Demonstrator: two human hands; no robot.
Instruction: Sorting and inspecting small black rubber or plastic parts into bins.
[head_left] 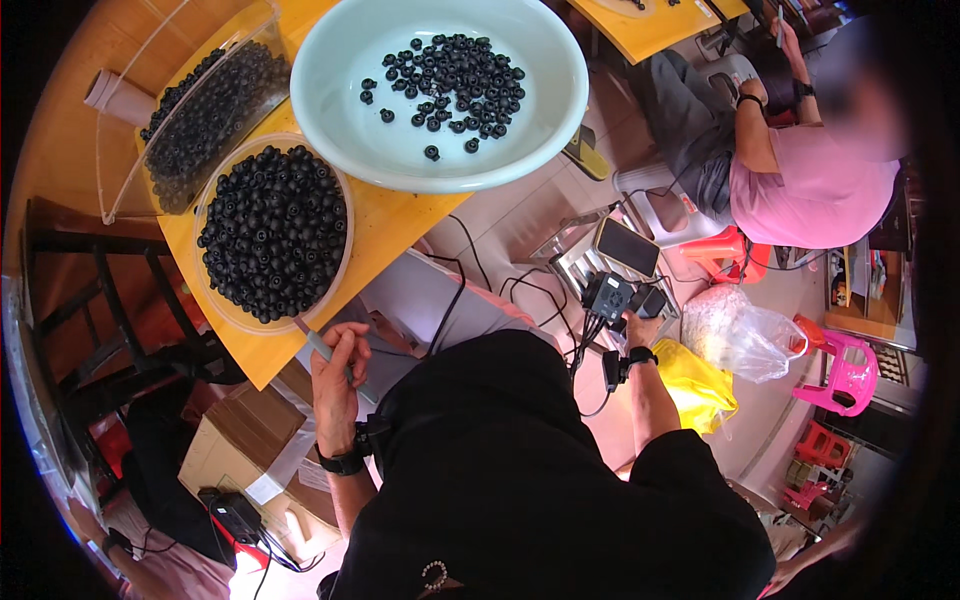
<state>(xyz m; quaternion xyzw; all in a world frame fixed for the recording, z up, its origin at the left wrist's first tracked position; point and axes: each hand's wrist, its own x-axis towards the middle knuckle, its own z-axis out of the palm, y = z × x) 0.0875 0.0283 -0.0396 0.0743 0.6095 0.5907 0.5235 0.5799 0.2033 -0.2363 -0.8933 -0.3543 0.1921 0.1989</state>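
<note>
My left hand is closed around a slim grey-handled tool with a thin tip. That tip reaches the near rim of a round clear tub heaped with small black ring-topped parts. To the right, my right hand grips a black boxy device with several cables; part of its fingers is hidden behind it. Beside the device a dark-screened phone lies on a metal step stool. A pale blue basin at the far side holds more of the black parts.
A tilted clear bin of black parts stands on the yellow table. Below are a cardboard box and a dark chair. A co-worker in pink sits at the far right, near plastic bags and a pink stool.
</note>
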